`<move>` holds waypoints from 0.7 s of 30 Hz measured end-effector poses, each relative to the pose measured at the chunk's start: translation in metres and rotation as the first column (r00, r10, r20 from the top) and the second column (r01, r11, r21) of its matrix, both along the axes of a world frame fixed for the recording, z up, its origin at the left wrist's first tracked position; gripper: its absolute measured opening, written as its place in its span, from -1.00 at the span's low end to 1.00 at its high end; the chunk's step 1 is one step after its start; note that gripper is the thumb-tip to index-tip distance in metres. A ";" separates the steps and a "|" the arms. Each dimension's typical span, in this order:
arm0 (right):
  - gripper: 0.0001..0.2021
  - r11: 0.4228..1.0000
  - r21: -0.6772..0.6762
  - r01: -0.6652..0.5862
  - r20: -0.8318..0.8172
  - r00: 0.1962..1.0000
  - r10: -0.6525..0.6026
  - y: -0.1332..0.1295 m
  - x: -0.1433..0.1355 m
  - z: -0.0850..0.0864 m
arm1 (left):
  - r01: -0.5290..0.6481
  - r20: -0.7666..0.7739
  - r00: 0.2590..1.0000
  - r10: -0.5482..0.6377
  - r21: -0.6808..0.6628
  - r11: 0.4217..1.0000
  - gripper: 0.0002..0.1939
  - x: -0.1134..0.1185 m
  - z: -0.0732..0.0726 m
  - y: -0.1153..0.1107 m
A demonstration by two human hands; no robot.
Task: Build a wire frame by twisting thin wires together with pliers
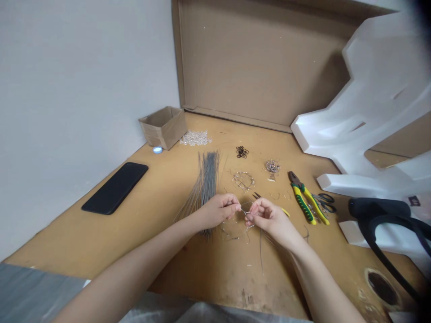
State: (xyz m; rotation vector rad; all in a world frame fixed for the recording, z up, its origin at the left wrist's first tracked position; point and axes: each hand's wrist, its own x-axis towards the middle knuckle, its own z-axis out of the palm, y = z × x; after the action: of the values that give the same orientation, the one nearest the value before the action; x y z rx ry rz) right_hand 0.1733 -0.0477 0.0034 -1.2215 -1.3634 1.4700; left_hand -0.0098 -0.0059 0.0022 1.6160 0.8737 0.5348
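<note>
Close together over the middle of the table, both hands are pinched on a thin bent wire [245,212]. My left hand [222,209] grips it between thumb and forefinger. With its thumb and fingers, my right hand [264,216] holds the wire from the other side. A bundle of straight grey wires [209,172] lies just behind and left of my left hand. Bent wire pieces [230,235] are scattered under the hands. Beyond them rests a loose ring of wire pieces [244,181]. A dark pointed tool tip [257,195] shows behind my right hand, its rest mostly hidden.
Yellow-green pliers [305,199] and dark-handled scissors [326,202] lie right. Farther back are black rings [241,152], shiny metal pieces [272,166], clear small pieces [195,137] and a cardboard box [164,128]. A black phone [115,187] lies left; white foam [336,125] stands right, near a table hole [383,287].
</note>
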 end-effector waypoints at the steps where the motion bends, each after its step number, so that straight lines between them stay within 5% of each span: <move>1: -0.78 1.000 0.003 -0.002 0.001 1.000 0.002 0.000 0.000 -0.001 | -0.002 0.000 1.000 0.002 0.001 1.000 -0.80 0.000 0.000 0.000; 21: -0.91 0.970 0.244 -0.001 0.403 0.909 -0.101 -0.008 -0.005 -0.005 | -0.036 -0.042 0.998 0.039 0.071 0.997 -0.82 0.004 -0.005 -0.005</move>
State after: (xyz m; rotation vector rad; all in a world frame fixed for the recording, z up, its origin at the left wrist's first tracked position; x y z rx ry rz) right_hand 0.1686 -0.0553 -0.0014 -1.4472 -1.7177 1.0027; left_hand -0.0056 -0.0111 -0.0031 1.6829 0.9282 0.5636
